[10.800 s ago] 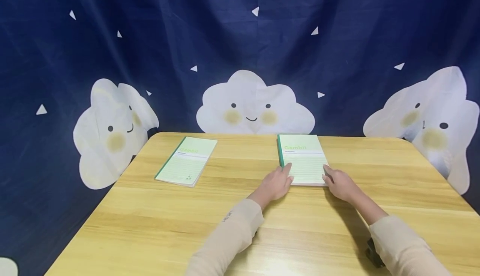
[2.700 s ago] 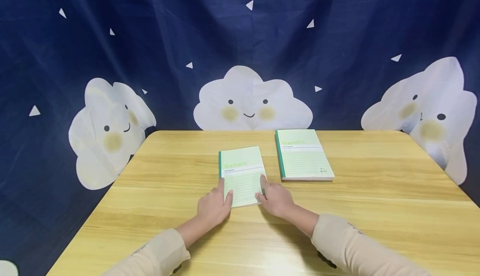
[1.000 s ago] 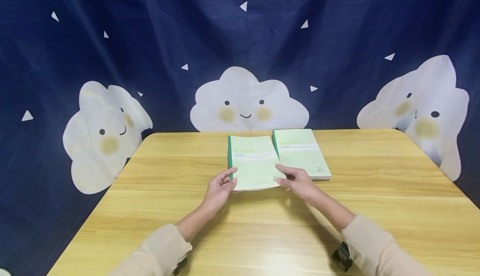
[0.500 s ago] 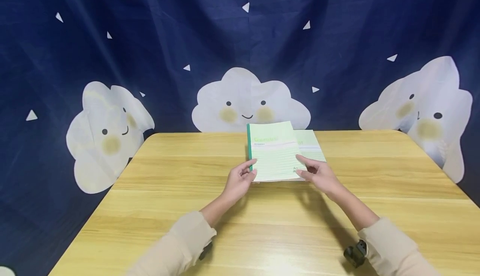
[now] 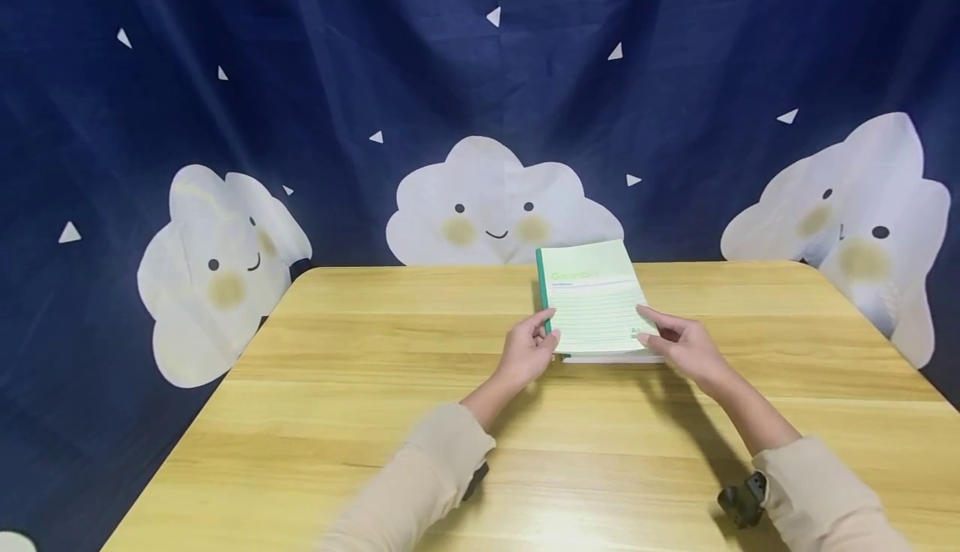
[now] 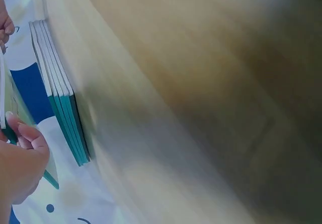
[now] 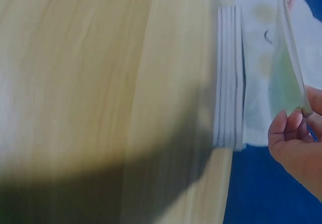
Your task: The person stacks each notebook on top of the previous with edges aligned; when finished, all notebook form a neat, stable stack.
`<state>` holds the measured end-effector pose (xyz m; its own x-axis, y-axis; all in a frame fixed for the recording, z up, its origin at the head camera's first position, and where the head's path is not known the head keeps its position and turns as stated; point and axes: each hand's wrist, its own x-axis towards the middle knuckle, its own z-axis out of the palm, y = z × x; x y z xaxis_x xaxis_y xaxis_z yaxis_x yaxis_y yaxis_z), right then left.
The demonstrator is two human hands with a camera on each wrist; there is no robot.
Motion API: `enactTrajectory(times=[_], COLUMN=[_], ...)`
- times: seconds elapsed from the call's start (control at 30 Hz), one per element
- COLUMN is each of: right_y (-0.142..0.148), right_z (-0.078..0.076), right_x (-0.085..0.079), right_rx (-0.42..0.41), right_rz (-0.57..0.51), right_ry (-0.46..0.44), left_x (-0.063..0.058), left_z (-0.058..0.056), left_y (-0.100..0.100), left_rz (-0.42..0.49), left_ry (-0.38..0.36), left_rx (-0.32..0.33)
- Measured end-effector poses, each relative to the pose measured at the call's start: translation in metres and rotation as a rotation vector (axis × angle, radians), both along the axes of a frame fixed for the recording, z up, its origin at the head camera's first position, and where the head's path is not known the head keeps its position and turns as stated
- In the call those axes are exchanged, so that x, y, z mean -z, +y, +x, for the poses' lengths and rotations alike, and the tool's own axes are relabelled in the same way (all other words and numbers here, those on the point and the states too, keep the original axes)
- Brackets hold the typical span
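Both hands hold one pale green notebook [image 5: 596, 302] with a dark green spine, lifted over a stack of notebooks [image 5: 615, 358]. My left hand [image 5: 527, 348] pinches its lower left edge by the spine, while my right hand [image 5: 686, 352] pinches the lower right corner. From above, the held notebook hides most of the stack; only its front edge shows. In the left wrist view the stack [image 6: 65, 118] shows several green spines, apart from the held notebook. White page edges of the stack [image 7: 229, 78] face the right wrist camera, with a gap to the raised notebook [image 7: 287, 78].
The stack rests on a wooden table [image 5: 375, 419] near its far edge. Behind the table hangs a dark blue curtain [image 5: 450, 60] with white smiling clouds. Dark wrist cameras [image 5: 742, 500] sit below the sleeves.
The notebook, picked up from the left of the stack, has moved rightward in both hands. It now hangs over the stack, where before it only partly overlapped it in view.
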<state>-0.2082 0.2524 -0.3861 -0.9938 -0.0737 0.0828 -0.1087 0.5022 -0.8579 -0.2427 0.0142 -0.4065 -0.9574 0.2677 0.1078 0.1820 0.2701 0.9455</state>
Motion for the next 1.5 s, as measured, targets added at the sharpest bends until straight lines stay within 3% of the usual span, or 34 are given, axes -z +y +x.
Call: enactTrajectory(times=[0.3,0.53,0.87,1.03,1.3,1.5], right_y=[0.013,0.019,0.027,0.026,0.022,0.015], right_z=[-0.01,-0.014,-0.016,-0.016,-0.014,-0.012], right_x=[0.009,0.015,0.023,0.024,0.026,0.028], right_rx=[-0.002,-0.025,-0.08,-0.077,-0.055,-0.032], right_rz=[0.056,0.093,0.118,0.185,0.371,0.391], right_ry=[-0.014,-0.044,-0.107,-0.081,0.073,0.1], left_x=[0.008,0.013,0.015,0.014,0.015,0.015], left_z=[-0.008,-0.009,-0.004,-0.005,-0.005,-0.006], left_y=[0.019,0.03,0.038,0.038,0.038,0.038], left_rz=[-0.129,-0.211,-0.693,-0.823,-0.963,-0.987], left_ry=[-0.008,0.033,0.271,0.33,0.404,0.404], left_rx=[-0.025,-0.011,0.009,0.005,-0.008,-0.012])
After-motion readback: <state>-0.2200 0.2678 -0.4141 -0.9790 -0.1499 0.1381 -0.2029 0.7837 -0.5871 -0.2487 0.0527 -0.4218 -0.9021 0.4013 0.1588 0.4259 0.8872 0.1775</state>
